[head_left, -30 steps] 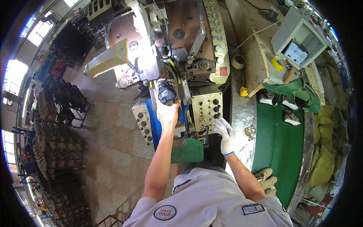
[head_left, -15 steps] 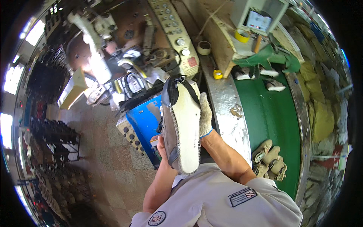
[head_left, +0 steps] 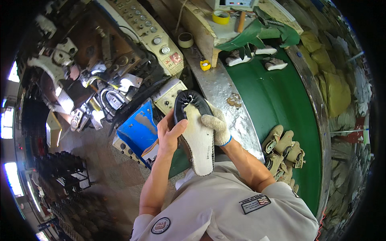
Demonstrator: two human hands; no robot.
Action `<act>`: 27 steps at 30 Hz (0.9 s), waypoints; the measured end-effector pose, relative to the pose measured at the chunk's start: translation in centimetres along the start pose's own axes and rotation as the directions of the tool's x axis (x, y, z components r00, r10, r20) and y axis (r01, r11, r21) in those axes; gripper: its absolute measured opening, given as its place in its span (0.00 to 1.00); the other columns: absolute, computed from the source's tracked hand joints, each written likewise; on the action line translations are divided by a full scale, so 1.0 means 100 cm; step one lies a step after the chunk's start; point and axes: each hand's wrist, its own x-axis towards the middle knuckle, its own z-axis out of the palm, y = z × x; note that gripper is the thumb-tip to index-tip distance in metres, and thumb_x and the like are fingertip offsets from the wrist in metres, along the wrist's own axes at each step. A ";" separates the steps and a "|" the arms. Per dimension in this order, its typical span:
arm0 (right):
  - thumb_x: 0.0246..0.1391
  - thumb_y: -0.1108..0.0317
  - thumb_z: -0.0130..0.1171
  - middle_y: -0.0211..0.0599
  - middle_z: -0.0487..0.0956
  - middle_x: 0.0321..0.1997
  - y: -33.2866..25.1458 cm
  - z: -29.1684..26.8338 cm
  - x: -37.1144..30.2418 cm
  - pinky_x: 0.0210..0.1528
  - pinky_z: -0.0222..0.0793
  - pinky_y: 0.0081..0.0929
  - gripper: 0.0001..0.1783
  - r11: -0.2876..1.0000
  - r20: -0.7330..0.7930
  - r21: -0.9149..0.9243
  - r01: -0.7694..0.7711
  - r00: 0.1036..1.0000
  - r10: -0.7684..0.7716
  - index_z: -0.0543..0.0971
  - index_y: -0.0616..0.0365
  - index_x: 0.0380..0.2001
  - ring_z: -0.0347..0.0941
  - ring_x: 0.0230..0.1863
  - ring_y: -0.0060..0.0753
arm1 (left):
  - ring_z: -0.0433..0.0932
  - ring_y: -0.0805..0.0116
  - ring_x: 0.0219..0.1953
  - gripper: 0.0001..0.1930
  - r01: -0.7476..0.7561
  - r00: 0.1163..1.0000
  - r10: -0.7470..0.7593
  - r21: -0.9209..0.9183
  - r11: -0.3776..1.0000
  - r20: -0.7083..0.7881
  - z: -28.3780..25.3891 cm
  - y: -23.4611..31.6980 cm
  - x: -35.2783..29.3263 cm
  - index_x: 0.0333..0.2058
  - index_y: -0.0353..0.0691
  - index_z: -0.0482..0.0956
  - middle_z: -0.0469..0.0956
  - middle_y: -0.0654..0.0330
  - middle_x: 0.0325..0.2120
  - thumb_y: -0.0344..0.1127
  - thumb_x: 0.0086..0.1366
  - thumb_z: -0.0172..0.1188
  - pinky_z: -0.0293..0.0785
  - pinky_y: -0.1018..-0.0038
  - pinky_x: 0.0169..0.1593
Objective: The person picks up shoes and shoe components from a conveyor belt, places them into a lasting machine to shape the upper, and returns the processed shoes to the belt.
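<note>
Shoe (head_left: 197,130) right of machine (head_left: 114,98) is showing edge (head_left: 214,154) already stitched, underside (head_left: 201,150) not yet covered, fingers of left hand (head_left: 169,134) and right hand (head_left: 219,126) gripping it.

Shoe (head_left: 201,140): between the person's left hand (head_left: 168,131) and right hand (head_left: 219,126)
Machine (head_left: 114,62): beyond the left hand, leftward
Belt (head_left: 267,98): right of the right hand, bearing shoes (head_left: 286,141)

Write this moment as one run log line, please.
left hand: bare, holding shoe | right hand: gloved, holding same shoe | white underside: facing camera | nearby: beige shoes on green surface
</note>
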 end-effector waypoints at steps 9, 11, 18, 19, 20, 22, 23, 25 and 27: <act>0.45 0.57 0.69 0.44 0.71 0.67 -0.028 -0.079 -0.012 0.70 0.56 0.29 0.54 0.958 -0.044 -0.282 0.042 0.997 -0.057 0.59 0.67 0.72 0.65 0.67 0.33 | 0.81 0.64 0.45 0.25 0.407 0.911 -0.336 -0.405 0.819 0.238 0.066 -0.001 0.062 0.54 0.30 0.76 0.81 0.53 0.46 0.43 0.65 0.68 0.77 0.69 0.50; 0.45 0.58 0.69 0.44 0.71 0.67 -0.037 -0.089 -0.011 0.70 0.56 0.29 0.53 0.949 -0.041 -0.313 0.028 0.998 -0.043 0.59 0.67 0.72 0.65 0.67 0.33 | 0.82 0.67 0.37 0.20 0.344 0.938 -0.314 -0.294 0.892 0.146 0.084 -0.009 0.073 0.45 0.31 0.81 0.83 0.58 0.37 0.43 0.64 0.69 0.79 0.71 0.43; 0.48 0.60 0.68 0.41 0.75 0.63 -0.042 -0.154 -0.008 0.66 0.63 0.28 0.47 0.991 -0.086 -0.131 0.029 0.996 -0.040 0.63 0.66 0.70 0.71 0.61 0.30 | 0.79 0.73 0.33 0.18 0.324 0.934 -0.314 -0.040 0.945 0.171 0.119 -0.064 0.112 0.41 0.29 0.83 0.82 0.61 0.33 0.41 0.63 0.70 0.75 0.76 0.39; 0.49 0.60 0.67 0.40 0.75 0.62 -0.041 -0.167 -0.005 0.65 0.64 0.28 0.46 0.996 -0.086 -0.089 0.012 0.996 -0.019 0.63 0.66 0.69 0.71 0.60 0.30 | 0.78 0.74 0.32 0.20 0.346 0.928 -0.342 -0.003 0.938 0.146 0.122 -0.078 0.123 0.41 0.29 0.83 0.82 0.62 0.33 0.43 0.62 0.71 0.74 0.77 0.38; 0.50 0.61 0.67 0.40 0.76 0.62 -0.042 -0.184 -0.002 0.64 0.66 0.28 0.45 0.999 -0.090 -0.051 -0.002 0.996 -0.003 0.64 0.66 0.69 0.72 0.59 0.30 | 0.78 0.74 0.34 0.20 0.450 0.883 -0.447 0.011 0.893 0.141 0.133 -0.079 0.132 0.42 0.29 0.83 0.82 0.62 0.33 0.45 0.64 0.69 0.73 0.76 0.41; 0.55 0.64 0.63 0.38 0.78 0.58 -0.048 -0.218 0.005 0.61 0.70 0.28 0.39 0.994 -0.095 -0.008 -0.113 0.989 0.112 0.65 0.67 0.68 0.75 0.55 0.28 | 0.80 0.70 0.43 0.24 0.383 0.907 -0.411 0.222 0.896 0.094 0.131 -0.099 0.145 0.47 0.28 0.81 0.82 0.58 0.41 0.47 0.67 0.66 0.74 0.74 0.50; 0.54 0.64 0.63 0.38 0.79 0.57 -0.050 -0.244 0.008 0.60 0.70 0.27 0.38 0.993 -0.122 0.006 -0.122 0.985 0.122 0.67 0.67 0.67 0.75 0.55 0.28 | 0.78 0.69 0.49 0.25 0.275 0.951 -0.306 0.331 0.903 0.044 0.126 -0.111 0.149 0.51 0.28 0.80 0.81 0.56 0.47 0.48 0.68 0.64 0.72 0.73 0.54; 0.54 0.65 0.64 0.37 0.81 0.54 -0.058 -0.315 0.014 0.58 0.72 0.27 0.35 0.969 -0.225 -0.173 -0.177 0.965 0.136 0.71 0.68 0.64 0.76 0.53 0.28 | 0.75 0.66 0.58 0.26 0.187 0.980 -0.195 0.451 0.873 -0.029 0.102 -0.115 0.141 0.58 0.30 0.75 0.76 0.50 0.57 0.47 0.72 0.59 0.68 0.73 0.62; 0.52 0.50 0.65 0.47 0.83 0.51 -0.076 -0.385 0.028 0.56 0.73 0.32 0.42 0.679 -0.421 -0.636 -0.367 0.902 0.093 0.71 0.68 0.64 0.80 0.52 0.38 | 0.78 0.64 0.53 0.18 0.128 0.990 -0.054 0.645 0.754 -0.133 0.066 -0.105 0.113 0.56 0.30 0.77 0.79 0.48 0.52 0.33 0.71 0.60 0.73 0.72 0.57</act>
